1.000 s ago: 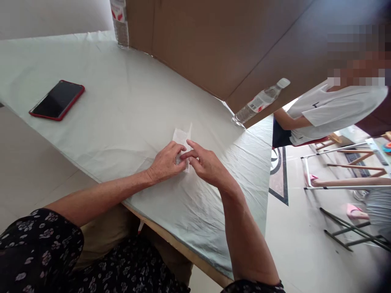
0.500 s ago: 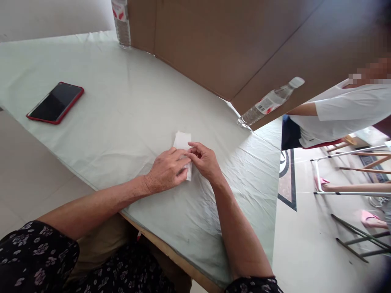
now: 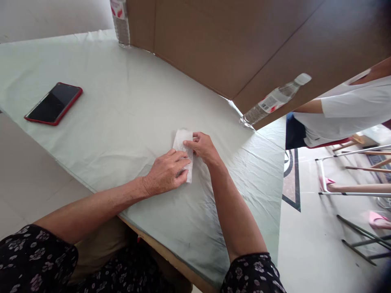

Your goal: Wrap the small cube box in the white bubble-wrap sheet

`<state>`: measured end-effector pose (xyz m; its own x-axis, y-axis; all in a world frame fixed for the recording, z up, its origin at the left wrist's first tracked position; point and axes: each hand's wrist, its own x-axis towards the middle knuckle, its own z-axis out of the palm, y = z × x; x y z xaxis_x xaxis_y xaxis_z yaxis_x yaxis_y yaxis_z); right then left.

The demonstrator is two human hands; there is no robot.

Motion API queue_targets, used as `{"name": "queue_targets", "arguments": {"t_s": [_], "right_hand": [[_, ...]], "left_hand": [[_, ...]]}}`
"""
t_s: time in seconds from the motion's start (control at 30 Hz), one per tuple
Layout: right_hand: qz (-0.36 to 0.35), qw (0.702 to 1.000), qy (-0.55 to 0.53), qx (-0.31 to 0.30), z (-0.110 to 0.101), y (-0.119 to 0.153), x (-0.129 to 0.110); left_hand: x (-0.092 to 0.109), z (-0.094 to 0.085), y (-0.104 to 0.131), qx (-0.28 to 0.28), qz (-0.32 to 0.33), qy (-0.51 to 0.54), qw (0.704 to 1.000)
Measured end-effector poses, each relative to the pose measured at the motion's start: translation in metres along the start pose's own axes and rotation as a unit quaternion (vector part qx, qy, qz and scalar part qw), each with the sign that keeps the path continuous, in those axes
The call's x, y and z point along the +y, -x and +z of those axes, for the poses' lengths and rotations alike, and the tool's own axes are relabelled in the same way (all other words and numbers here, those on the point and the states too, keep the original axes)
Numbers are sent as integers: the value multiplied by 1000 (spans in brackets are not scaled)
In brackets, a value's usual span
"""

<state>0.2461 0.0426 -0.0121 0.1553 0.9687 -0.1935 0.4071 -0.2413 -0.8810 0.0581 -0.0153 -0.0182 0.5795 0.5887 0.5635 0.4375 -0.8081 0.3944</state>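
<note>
A narrow folded white tissue lies on the cloth-covered table in front of me. My left hand presses on its lower part, fingers curled over it and the thumb bent near its bottom end. Higher up, my right hand pinches the tissue's right edge, thumb on top and the other fingers at the side, partly hidden. Both hands touch the tissue, a little apart from each other.
A pale green cloth covers the table. A phone in a red case lies at the left. Tall brown cardboard stands at the back, with an upright water bottle and a tilted-looking one against it. A person in a white shirt sits at the right.
My right hand has moved up along the tissue, away from my left fingers, and now pinches its edge. More of the tissue shows. My left hand has hardly moved.
</note>
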Motion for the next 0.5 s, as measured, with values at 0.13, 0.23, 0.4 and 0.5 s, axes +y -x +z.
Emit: {"name": "queue_targets", "arguments": {"t_s": [0.13, 0.23, 0.4, 0.5], "right_hand": [[-20, 996, -84, -25, 4, 3, -6], [-42, 984, -171, -30, 5, 13, -10], [-98, 969, -226, -20, 6, 39, -14], [-148, 974, -170, -5, 5, 60, -15]], "left_hand": [[-2, -1, 0, -21, -18, 28, 999], [-4, -1, 0, -23, -38, 55, 998], [-3, -1, 2, -11, -94, 61, 994], [-5, 0, 5, 27, -152, 44, 987]]}}
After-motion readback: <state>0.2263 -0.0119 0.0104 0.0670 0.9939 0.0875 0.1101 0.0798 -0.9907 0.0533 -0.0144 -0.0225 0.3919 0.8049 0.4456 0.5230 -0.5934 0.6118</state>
